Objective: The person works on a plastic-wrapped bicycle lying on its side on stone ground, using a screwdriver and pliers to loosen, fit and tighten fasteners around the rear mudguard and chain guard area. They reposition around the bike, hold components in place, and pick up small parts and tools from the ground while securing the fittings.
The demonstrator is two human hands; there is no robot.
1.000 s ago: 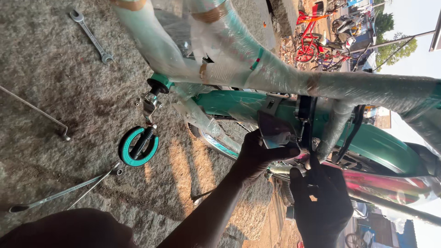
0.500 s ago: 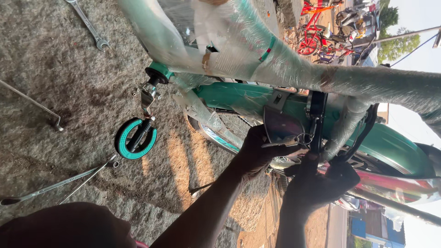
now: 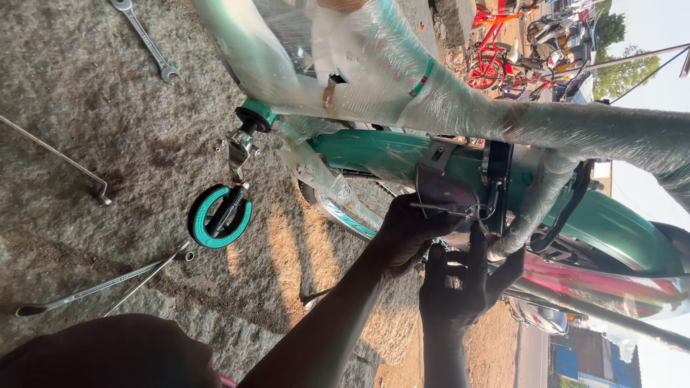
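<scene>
Bracket (image 3: 447,192) gripped by left hand (image 3: 410,233) fingers; right hand (image 3: 460,287) fingers spread, touching frame.

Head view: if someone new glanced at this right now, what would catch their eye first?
Probably the teal bicycle frame, wrapped in clear plastic film and running across the top. Below it, the left hand and right hand work at a dark metal bracket beside the green mudguard. On the stone ground at left lie a teal-rimmed pedal and a spanner.

A spanner (image 3: 146,42) and thin metal rods (image 3: 100,286) lie on rough ground, perhaps concrete.
</scene>
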